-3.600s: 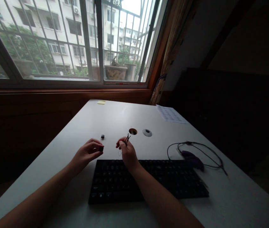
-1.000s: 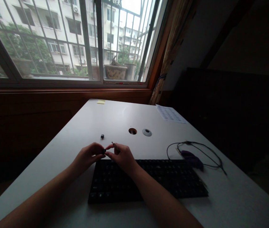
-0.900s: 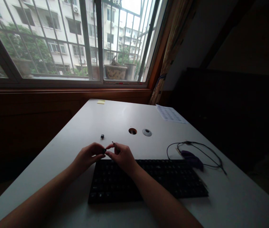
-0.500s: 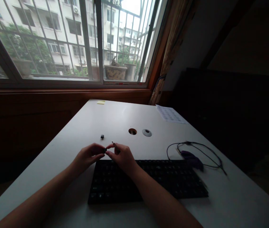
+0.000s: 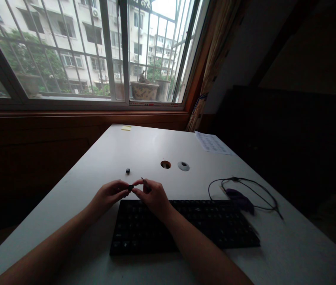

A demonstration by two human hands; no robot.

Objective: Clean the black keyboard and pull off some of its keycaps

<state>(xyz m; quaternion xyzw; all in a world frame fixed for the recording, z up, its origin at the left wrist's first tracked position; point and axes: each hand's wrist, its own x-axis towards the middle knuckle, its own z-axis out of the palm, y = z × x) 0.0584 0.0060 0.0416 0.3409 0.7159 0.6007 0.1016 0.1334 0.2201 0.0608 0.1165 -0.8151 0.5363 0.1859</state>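
A small black keycap is pinched between the fingertips of both hands, just above the back left edge of a black keyboard. My left hand is closed on its left side. On the other side, my right hand grips it with thumb and index finger. A thin tool with a metal tip also sits in my right hand, its kind hidden by the fingers. Another black keycap lies on the white table beyond my hands. My right forearm crosses over the keyboard.
At the right, a dark cable lies looped by a dark purple cloth-like item. Farther back are a cable hole, its round grey cover, a printed sheet and yellow sticky notes. A barred window stands behind.
My left fingertips have drawn back slightly to the left, so more of the keycap shows. My right hand has barely moved, and the things on the table lie as before.
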